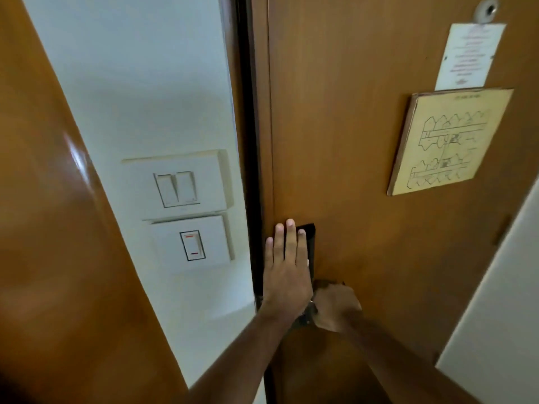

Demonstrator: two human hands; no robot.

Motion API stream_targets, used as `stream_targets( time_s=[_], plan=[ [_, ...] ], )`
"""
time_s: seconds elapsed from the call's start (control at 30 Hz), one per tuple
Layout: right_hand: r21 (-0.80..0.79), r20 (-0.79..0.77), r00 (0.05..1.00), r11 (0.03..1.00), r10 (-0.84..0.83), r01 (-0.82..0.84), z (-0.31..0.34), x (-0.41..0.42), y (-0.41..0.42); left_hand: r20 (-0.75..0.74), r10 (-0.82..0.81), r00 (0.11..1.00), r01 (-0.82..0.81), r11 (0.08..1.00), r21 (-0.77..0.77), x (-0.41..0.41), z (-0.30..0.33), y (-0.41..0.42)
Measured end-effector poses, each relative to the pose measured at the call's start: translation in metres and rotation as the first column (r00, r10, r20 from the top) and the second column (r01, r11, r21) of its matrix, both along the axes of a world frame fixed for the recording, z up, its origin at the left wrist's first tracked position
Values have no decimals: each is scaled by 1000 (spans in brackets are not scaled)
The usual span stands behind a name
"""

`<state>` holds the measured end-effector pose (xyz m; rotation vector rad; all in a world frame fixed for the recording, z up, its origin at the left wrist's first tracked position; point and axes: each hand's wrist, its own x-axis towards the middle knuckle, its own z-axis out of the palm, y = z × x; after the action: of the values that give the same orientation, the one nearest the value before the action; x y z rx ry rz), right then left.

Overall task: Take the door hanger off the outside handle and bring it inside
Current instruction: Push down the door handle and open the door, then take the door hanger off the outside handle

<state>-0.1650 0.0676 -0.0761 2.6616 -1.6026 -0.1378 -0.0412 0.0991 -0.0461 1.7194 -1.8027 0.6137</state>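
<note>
Pressed the left hand [287,269] flat, fingers spread, over the black lock plate [309,246] at the wooden door [350,170] edge. Wrapped the right hand [335,309] shut round the inside handle. Couldn't spot the door hanger anywhere.

Looks like a hotel rm entry, seen from inside. Wooden door [364,170] has a peephole [487,9] up top, a printed notice sheet [469,56] just below it, & under that a yellowed floor plan board [449,141] showing corridors w/ rows of rms, the evacuation-map type. White wall [140,83] left of the frame carries 2 switch plates [186,211], 1 above the other. A dark lock plate [309,243] sits near the door edge.
</note>
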Motion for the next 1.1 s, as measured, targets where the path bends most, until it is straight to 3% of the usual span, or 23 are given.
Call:
stream_targets(
  time_s=[0.13,0.33,0.43,0.53,0.6,0.7,0.77,0.83,0.9,0.97,1.03,1.1],
  plan=[
    [-26,-18,997,997,-76,76,-4,-28,44,16,-143,990,144,987,-75,8,-48,44],
    [-32,119,980,986,-160,165,-18,-77,107,-92,-223,970,227,973,38,26,-89,84],
    [6,157,960,973,-230,232,-17,-106,142,-88,-321,943,329,939,97,3,-87,100],
    [43,87,957,961,-276,273,-7,-129,180,-120,-440,890,452,886,101,-33,-89,124],
    [60,185,918,937,-350,345,3,-141,207,-167,-503,848,520,851,74,-57,-95,141],
    [8,474,741,844,-476,537,35,-158,257,-231,-594,771,614,789,18,-101,-99,170],
    [-145,691,628,783,-358,606,66,-164,282,-237,-640,731,655,756,-22,-128,-98,190],
    [-317,830,546,709,-115,631,100,-169,301,-230,-658,717,670,741,-32,-156,-94,208],
    [-501,814,574,615,94,609,129,-179,312,-270,-667,695,684,729,-41,-187,-90,225],
    [-675,696,694,498,183,545,150,-189,313,-325,-686,650,714,699,-47,-218,-87,238],
    [-766,599,790,382,131,518,163,-203,309,-332,-680,653,728,684,32,-246,-84,251],
    [-766,601,799,287,1,575,169,-217,306,-335,-696,635,759,643,102,-271,-85,262]
  ],
)
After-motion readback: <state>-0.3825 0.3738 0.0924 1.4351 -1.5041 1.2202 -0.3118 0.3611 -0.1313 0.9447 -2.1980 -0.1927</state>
